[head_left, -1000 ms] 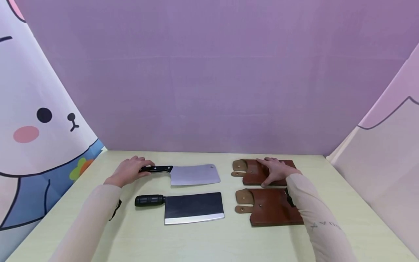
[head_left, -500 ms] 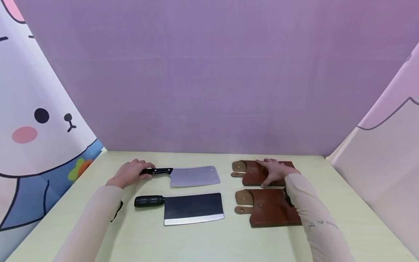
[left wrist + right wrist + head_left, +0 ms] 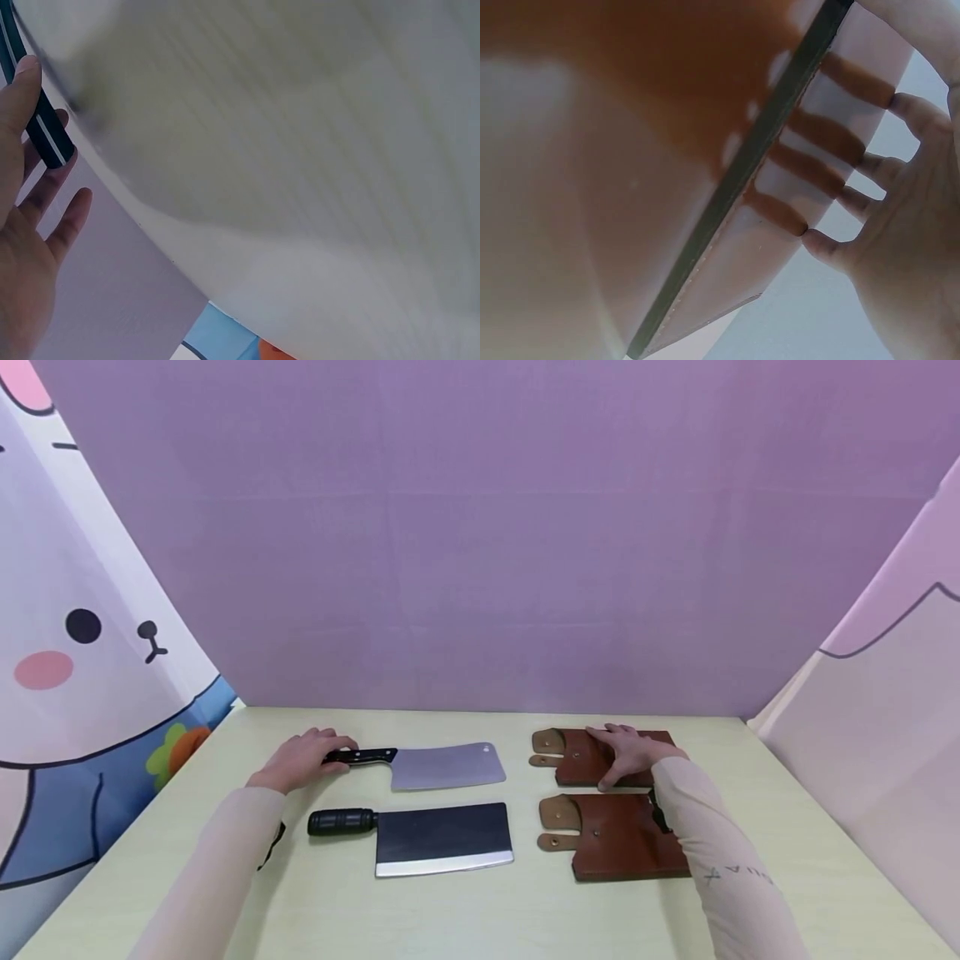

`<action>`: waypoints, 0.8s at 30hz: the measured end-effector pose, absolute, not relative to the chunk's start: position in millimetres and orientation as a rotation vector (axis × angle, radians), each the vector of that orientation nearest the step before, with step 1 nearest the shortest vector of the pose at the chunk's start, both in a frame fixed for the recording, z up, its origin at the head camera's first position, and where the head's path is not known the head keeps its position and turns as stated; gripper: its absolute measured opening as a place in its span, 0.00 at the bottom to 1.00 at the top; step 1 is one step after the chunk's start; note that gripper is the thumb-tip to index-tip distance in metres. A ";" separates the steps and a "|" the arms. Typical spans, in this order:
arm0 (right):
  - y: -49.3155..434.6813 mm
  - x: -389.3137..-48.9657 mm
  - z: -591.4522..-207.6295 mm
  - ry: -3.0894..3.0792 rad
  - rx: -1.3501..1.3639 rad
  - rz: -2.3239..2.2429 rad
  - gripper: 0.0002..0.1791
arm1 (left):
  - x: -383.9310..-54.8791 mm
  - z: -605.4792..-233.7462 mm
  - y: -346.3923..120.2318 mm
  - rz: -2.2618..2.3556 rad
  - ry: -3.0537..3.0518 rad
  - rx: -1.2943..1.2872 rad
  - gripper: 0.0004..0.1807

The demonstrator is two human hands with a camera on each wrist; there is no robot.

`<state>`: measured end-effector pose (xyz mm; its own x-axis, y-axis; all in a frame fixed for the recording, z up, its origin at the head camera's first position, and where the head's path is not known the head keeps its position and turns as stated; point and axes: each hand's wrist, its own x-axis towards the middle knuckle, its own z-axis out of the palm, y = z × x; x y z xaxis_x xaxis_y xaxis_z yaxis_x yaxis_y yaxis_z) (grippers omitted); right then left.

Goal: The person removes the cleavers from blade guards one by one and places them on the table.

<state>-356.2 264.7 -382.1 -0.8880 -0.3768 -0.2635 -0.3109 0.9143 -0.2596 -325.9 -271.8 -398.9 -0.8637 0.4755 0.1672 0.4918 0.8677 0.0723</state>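
Observation:
In the head view my left hand (image 3: 302,760) pinches the rear end of the black riveted handle of a silver cleaver (image 3: 448,767), its blade lying to the right. The left wrist view shows the thumb on one side of that handle (image 3: 51,139) and fingers on the other. At the right, my right hand (image 3: 630,755) spans a brown leather sheath (image 3: 573,764), thumb at the near edge and fingers at the far edge. In the right wrist view the fingertips (image 3: 817,238) meet the edge of the glossy leather (image 3: 769,255); the palm stays off it.
A second cleaver (image 3: 442,828), dark with a bright cutting edge and ribbed black handle, lies nearer on the pale table (image 3: 420,918). A larger brown sheath (image 3: 626,852) with strap and flap sits right of it, partly under my right sleeve. A purple backdrop (image 3: 487,568) closes the far side.
My left hand and the silver cleaver have shifted slightly toward the near side. The right hand keeps its hold on the far sheath, and the other things lie where they were.

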 end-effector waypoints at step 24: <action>262.8 -349.6 -374.7 2.759 -0.519 -0.305 0.56 | -322.9 -395.0 -266.1 -0.265 -2.949 -0.753 0.21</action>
